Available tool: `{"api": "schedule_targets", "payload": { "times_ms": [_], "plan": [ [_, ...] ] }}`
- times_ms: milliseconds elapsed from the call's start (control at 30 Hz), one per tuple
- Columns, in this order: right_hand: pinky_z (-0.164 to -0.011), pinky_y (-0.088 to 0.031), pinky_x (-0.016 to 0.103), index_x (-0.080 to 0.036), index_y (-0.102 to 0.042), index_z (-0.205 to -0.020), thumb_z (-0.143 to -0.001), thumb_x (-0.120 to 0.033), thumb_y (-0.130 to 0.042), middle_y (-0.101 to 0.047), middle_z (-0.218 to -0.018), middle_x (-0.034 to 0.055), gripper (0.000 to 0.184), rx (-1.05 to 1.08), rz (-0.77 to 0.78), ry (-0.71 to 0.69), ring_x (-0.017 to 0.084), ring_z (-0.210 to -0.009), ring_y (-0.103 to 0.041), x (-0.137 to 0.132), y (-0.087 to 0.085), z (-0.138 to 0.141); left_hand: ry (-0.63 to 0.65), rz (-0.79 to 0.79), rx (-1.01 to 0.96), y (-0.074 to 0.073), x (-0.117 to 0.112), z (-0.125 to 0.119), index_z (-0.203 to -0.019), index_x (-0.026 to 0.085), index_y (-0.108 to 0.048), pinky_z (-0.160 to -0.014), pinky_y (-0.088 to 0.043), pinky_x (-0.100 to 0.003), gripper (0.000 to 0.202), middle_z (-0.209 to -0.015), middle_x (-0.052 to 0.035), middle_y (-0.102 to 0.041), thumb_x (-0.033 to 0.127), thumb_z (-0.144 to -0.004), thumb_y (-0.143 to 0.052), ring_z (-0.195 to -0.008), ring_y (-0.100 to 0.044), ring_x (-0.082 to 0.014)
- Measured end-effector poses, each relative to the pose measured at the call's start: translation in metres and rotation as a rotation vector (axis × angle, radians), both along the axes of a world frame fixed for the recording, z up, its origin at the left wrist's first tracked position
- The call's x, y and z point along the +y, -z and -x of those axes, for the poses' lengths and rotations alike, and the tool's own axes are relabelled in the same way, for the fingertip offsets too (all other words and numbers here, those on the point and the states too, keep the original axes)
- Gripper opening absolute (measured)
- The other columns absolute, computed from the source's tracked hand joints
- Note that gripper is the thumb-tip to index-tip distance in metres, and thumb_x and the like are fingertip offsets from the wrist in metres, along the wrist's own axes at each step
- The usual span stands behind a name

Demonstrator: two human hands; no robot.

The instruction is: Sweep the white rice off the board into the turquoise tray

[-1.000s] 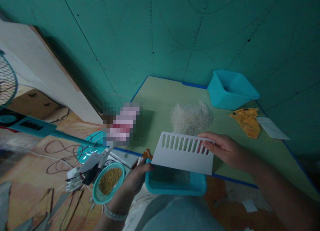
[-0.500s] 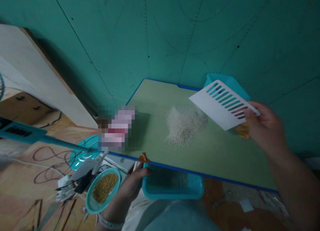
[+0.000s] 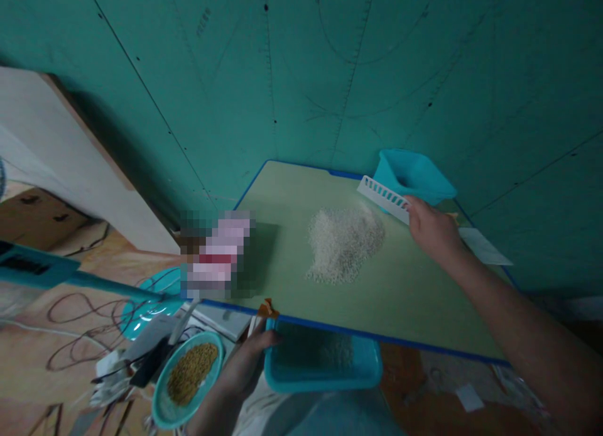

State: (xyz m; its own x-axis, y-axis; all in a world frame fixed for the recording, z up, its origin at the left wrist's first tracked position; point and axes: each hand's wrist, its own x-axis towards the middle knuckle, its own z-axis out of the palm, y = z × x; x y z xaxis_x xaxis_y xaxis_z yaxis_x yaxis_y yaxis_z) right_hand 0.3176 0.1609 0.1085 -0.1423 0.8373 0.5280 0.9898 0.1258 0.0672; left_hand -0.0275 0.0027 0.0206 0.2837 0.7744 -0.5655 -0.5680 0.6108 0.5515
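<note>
My right hand (image 3: 434,230) is closed on a thin white plastic scraper (image 3: 382,197) with a row of slots along it. The scraper is tilted on edge just above the table (image 3: 414,298), at the far right side of a heap of white rice-like grains (image 3: 343,246). Below the table's near edge, my left hand (image 3: 249,357) grips the left rim of a turquoise plastic bin (image 3: 325,383). Some pale grains lie inside that bin, partly hidden under the table edge.
Another turquoise bin (image 3: 417,178) stands at the back right, by the green wall (image 3: 301,65). A pixelated pink item (image 3: 219,254) is on the left end. A white sheet (image 3: 485,246) lies right. Below left are a bowl of yellowish grains (image 3: 193,373) and cables (image 3: 80,304).
My right hand has moved left and toward the table, turning the scraper from facing me to nearly edge-on. My left hand stays on the bin. The view has shifted slightly.
</note>
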Motion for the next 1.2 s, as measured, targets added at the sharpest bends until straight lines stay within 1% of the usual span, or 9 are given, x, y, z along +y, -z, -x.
{"api": "schedule_targets", "payload": {
  "times_ms": [233, 367, 467, 533, 700, 800, 900, 1000, 1200],
  "plan": [
    [-0.051, -0.041, 0.032, -0.012, -0.054, -0.116, -0.088, -0.022, -0.035, -0.067, -0.089, 0.0157, 0.035, -0.060, 0.017, 0.044, 0.027, -0.068, -0.062, 0.013, 0.001, 0.009, -0.025, -0.016, -0.012, 0.002, -0.001, 0.000, -0.129, 0.024, -0.043, -0.096, -0.039, -0.041, 0.068, -0.112, -0.0040, -0.067, 0.010, -0.064, -0.058, -0.108, -0.056, -0.0283],
    [-0.048, -0.039, 0.031, -0.011, -0.055, -0.114, -0.088, -0.021, -0.035, -0.068, -0.082, 0.0149, 0.035, -0.049, 0.022, 0.058, 0.026, -0.063, -0.062, 0.016, -0.002, 0.014, -0.041, -0.015, 0.023, 0.002, 0.000, 0.002, -0.128, 0.023, -0.044, -0.096, -0.039, -0.043, 0.070, -0.114, -0.0059, -0.066, 0.011, -0.061, -0.062, -0.110, -0.055, -0.0304],
    [-0.049, -0.039, 0.029, -0.012, -0.056, -0.112, -0.087, -0.019, -0.036, -0.068, -0.080, 0.0137, 0.033, -0.033, 0.021, -0.002, 0.025, -0.064, -0.062, 0.013, -0.003, 0.018, -0.075, -0.020, 0.083, 0.003, 0.001, 0.002, -0.127, 0.023, -0.045, -0.095, -0.039, -0.045, 0.074, -0.113, -0.0068, -0.066, 0.011, -0.057, -0.065, -0.111, -0.054, -0.0319],
    [-0.050, -0.040, 0.029, -0.011, -0.057, -0.112, -0.087, -0.018, -0.037, -0.068, -0.080, 0.0136, 0.032, -0.024, 0.022, -0.047, 0.024, -0.064, -0.062, 0.009, -0.002, 0.020, -0.062, -0.002, 0.106, 0.005, 0.001, 0.002, -0.126, 0.022, -0.046, -0.095, -0.040, -0.046, 0.073, -0.110, -0.0068, -0.068, 0.013, -0.056, -0.066, -0.110, -0.055, -0.0324],
    [-0.052, -0.042, 0.030, -0.010, -0.058, -0.110, -0.087, -0.019, -0.038, -0.068, -0.082, 0.0138, 0.031, -0.011, 0.002, -0.139, 0.024, -0.065, -0.063, -0.003, 0.003, 0.023, -0.001, 0.031, 0.111, 0.020, 0.002, 0.005, -0.122, 0.022, -0.051, -0.090, -0.043, -0.046, 0.066, -0.096, -0.0055, -0.072, 0.017, -0.057, -0.066, -0.106, -0.057, -0.0335],
    [-0.055, -0.043, 0.031, -0.011, -0.058, -0.110, -0.088, -0.019, -0.037, -0.068, -0.085, 0.0132, 0.032, -0.012, -0.004, -0.188, 0.024, -0.067, -0.064, -0.012, 0.005, 0.025, 0.001, 0.004, 0.085, 0.029, 0.007, 0.006, -0.121, 0.025, -0.052, -0.088, -0.044, -0.044, 0.073, -0.093, -0.0036, -0.073, 0.015, -0.050, -0.070, -0.105, -0.057, -0.0330],
    [-0.056, -0.045, 0.031, -0.012, -0.058, -0.109, -0.089, -0.020, -0.034, -0.068, -0.088, 0.0126, 0.032, -0.023, 0.003, -0.232, 0.024, -0.069, -0.064, -0.022, 0.006, 0.029, -0.004, -0.006, 0.077, 0.033, 0.010, 0.007, -0.121, 0.026, -0.052, -0.089, -0.044, -0.041, 0.079, -0.094, -0.0024, -0.073, 0.013, -0.045, -0.072, -0.107, -0.056, -0.0327],
    [-0.058, -0.046, 0.031, -0.012, -0.059, -0.108, -0.090, -0.020, -0.033, -0.069, -0.089, 0.0120, 0.033, -0.029, 0.003, -0.253, 0.024, -0.069, -0.064, -0.030, 0.007, 0.032, 0.002, -0.004, 0.067, 0.030, 0.009, 0.006, -0.122, 0.024, -0.051, -0.091, -0.043, -0.042, 0.077, -0.096, -0.0034, -0.072, 0.017, -0.048, -0.071, -0.108, -0.055, -0.0331],
    [-0.057, -0.048, 0.030, -0.013, -0.060, -0.107, -0.090, -0.018, -0.032, -0.069, -0.087, 0.0106, 0.032, -0.041, 0.017, -0.301, 0.021, -0.066, -0.064, -0.047, 0.005, 0.039, 0.015, 0.024, 0.061, 0.011, 0.003, 0.001, -0.127, 0.024, -0.046, -0.096, -0.039, -0.042, 0.071, -0.107, -0.0042, -0.070, 0.016, -0.058, -0.064, -0.109, -0.056, -0.0295]
  ]
}}
